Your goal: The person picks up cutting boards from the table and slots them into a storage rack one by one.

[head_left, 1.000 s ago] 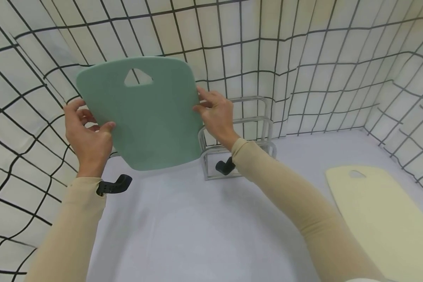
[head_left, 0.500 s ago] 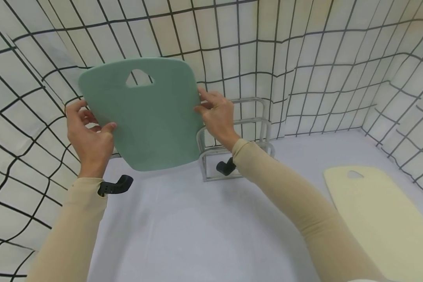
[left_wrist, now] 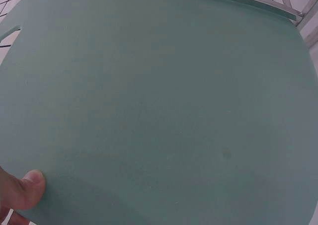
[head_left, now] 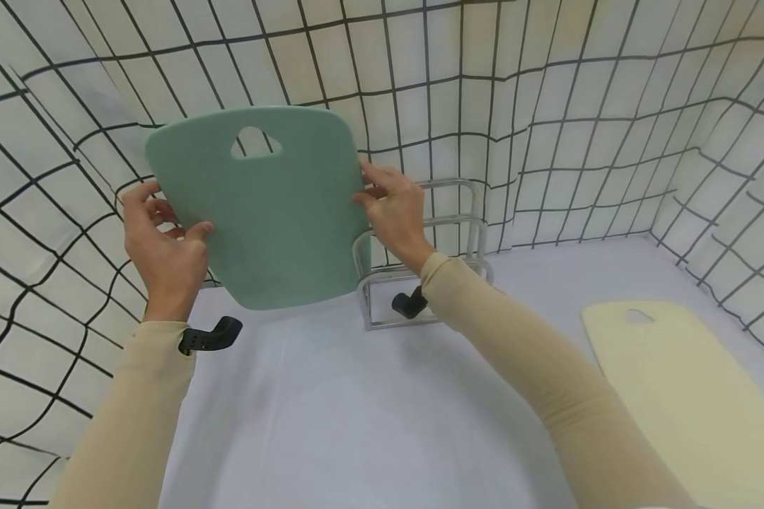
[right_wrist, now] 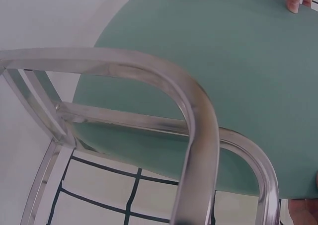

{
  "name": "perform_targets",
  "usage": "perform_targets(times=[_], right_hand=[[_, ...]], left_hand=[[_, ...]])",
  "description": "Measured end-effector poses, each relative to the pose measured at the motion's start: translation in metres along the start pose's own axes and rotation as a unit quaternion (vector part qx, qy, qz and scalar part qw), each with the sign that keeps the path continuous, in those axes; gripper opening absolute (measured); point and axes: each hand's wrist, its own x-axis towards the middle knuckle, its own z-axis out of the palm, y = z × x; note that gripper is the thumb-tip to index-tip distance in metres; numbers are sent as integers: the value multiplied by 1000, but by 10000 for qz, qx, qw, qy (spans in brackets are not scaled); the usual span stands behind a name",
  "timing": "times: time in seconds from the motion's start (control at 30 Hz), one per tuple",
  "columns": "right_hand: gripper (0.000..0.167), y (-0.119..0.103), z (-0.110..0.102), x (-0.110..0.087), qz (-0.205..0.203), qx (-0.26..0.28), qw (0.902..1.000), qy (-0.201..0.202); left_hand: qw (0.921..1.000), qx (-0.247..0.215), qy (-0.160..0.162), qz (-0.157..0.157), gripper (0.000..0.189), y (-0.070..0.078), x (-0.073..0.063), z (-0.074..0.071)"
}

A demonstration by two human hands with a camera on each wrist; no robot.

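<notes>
A green cutting board (head_left: pixel 280 226) with a cut-out handle near its top is held up, slightly tilted, by both hands. My left hand (head_left: pixel 168 258) grips its left edge, thumb on the near face; the left wrist view shows that thumb (left_wrist: pixel 32 187) against the board. On the opposite edge my right hand (head_left: pixel 396 212) pinches the board between thumb and fingers. A silver metal rack (head_left: pixel 450 220) with rounded hoops stands at that side, partly hidden by my right hand and sleeve. The board's right edge lies behind the rack's near hoop (right_wrist: pixel 203 135).
A pale yellow cutting board (head_left: pixel 694 389) lies flat on the white tabletop (head_left: pixel 331 403) at the right. Dark wire grid panels (head_left: pixel 461 106) over white sheeting enclose the back and both sides, close behind the green board and left hand.
The green board and both hands have shifted slightly right relative to the rack, so a little more of the board's edge sits behind the near hoop. Both grips are unchanged.
</notes>
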Motion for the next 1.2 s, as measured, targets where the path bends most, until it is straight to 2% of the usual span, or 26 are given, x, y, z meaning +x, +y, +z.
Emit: perform_targets(times=[0.33, 1.2], right_hand=[[50, 1, -2, 0, -13, 102, 9999, 43], [50, 4, -15, 2, -9, -39, 9999, 113]], left_hand=[[9998, -48, 17, 185, 64, 2, 0, 0], [9993, -28, 11, 372, 62, 12, 0, 8]])
